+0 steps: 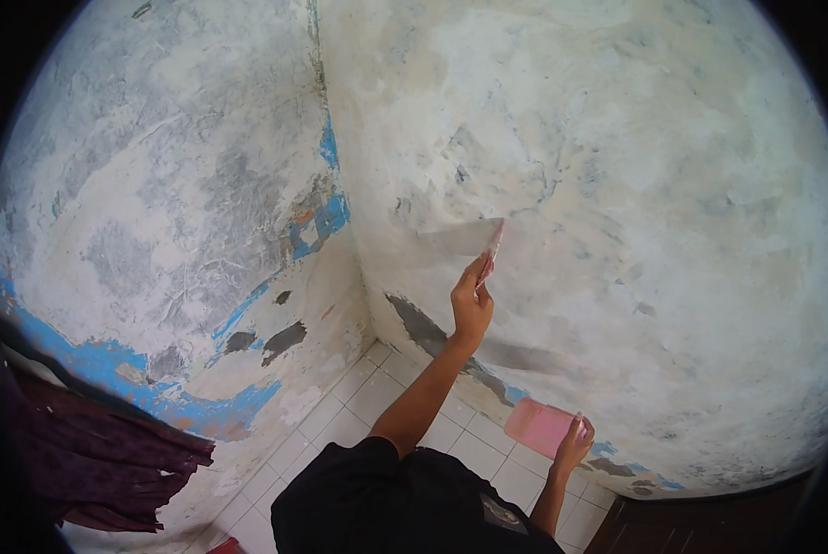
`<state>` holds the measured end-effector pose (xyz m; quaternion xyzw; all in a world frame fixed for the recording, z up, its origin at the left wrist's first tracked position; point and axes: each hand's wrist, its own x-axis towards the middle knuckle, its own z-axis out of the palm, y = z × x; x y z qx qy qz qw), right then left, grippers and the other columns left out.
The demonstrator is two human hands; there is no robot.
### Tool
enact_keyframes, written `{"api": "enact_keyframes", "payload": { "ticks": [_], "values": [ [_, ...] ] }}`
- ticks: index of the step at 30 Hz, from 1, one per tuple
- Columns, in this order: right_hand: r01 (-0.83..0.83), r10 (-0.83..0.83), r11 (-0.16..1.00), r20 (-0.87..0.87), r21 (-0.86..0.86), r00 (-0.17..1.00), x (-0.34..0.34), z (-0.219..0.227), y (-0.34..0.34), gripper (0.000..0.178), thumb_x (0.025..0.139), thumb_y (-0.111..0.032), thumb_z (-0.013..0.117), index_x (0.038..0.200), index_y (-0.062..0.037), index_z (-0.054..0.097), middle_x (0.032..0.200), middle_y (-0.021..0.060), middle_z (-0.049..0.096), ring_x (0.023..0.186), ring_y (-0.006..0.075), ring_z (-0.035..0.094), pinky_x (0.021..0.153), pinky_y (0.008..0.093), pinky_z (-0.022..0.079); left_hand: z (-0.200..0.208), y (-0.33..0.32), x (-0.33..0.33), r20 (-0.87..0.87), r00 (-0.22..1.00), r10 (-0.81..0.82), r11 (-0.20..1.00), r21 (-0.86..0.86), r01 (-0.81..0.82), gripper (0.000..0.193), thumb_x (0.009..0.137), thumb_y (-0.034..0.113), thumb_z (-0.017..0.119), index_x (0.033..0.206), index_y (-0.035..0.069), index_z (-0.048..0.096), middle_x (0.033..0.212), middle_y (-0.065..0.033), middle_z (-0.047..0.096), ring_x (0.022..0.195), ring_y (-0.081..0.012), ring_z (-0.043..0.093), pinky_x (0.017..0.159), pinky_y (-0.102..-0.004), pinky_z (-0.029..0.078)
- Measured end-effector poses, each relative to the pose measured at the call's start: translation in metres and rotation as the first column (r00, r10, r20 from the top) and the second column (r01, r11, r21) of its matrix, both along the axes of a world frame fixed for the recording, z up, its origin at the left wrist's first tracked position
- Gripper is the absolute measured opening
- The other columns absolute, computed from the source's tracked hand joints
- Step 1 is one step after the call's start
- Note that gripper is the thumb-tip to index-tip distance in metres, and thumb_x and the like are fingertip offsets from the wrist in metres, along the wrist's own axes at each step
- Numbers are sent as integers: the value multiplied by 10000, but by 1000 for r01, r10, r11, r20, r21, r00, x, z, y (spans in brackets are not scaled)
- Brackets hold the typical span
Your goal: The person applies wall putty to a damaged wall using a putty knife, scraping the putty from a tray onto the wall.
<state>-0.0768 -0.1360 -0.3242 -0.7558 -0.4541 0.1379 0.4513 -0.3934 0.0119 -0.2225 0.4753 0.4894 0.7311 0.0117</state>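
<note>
My left hand (472, 312) is raised to the pale, patchy wall, fingers closed round a thin pink putty spreader (494, 249). The spreader is seen nearly edge-on, its upper edge at or close to the wall (617, 185); I cannot tell if it touches. Lower down and to the right, my right hand (575, 447) grips another flat pink putty spreader (539, 427) by its right end. That one is held broad side up, apart from the first, above the foot of the wall. Whitish smears show on the raised spreader.
Left of the corner, a second wall (137, 185) has grey patches and peeling blue paint (109, 360). A dark purple cloth (109, 443) hangs at the lower left. White tiles (340, 429) cover the floor. Dark brown wood (700, 526) stands at the lower right.
</note>
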Motion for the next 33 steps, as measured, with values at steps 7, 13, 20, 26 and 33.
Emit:
{"api": "enact_keyframes", "payload": {
  "ticks": [7, 13, 20, 26, 33],
  "values": [
    [5, -4, 997, -23, 77, 1000, -16, 2, 8, 530, 963, -453, 616, 1102, 57, 652, 1085, 247, 667, 1032, 376, 616, 935, 452, 465, -6, -11, -44, 424, 864, -270, 903, -201, 381, 211, 929, -33, 583, 1123, -6, 662, 954, -34, 684, 839, -97, 575, 728, -272, 472],
    [40, -42, 998, -45, -43, 998, -13, -17, -8, 555, 941, -458, 627, 1182, 42, 613, 1138, 268, 617, 1081, 392, 569, 963, 466, 437, 94, -4, -116, 382, 884, -271, 947, -58, 315, 213, 976, 40, 575, 1177, -5, 628, 1063, -19, 662, 938, -95, 574, 854, -262, 446],
    [138, -139, 990, -59, -26, 989, -12, -28, -2, 575, 937, -474, 630, 1188, 42, 607, 1139, 270, 613, 1089, 397, 565, 969, 472, 433, 158, 8, -141, 322, 888, -329, 944, 85, 319, 216, 973, 5, 545, 1172, -18, 627, 1084, -66, 685, 954, -136, 615, 869, -270, 456],
    [164, -164, 986, -87, -13, 983, -29, -15, 7, 568, 940, -474, 627, 1185, 37, 612, 1135, 271, 614, 1084, 393, 570, 960, 473, 438, 188, 12, -127, -206, 979, 2, 998, 65, 12, 466, 895, -102, 514, 1350, -8, 558, 1280, -191, 644, 1144, -296, 653, 965, -340, 489],
    [164, -165, 986, -64, -32, 984, -42, -13, 13, 566, 943, -470, 624, 1186, 41, 605, 1127, 269, 617, 1088, 396, 572, 950, 476, 444, 170, 74, -94, -670, 650, 359, 931, 202, -305, 727, 761, -161, 554, 1453, 47, 472, 1464, -220, 482, 1337, -391, 490, 1055, -436, 473]
  ]
}}
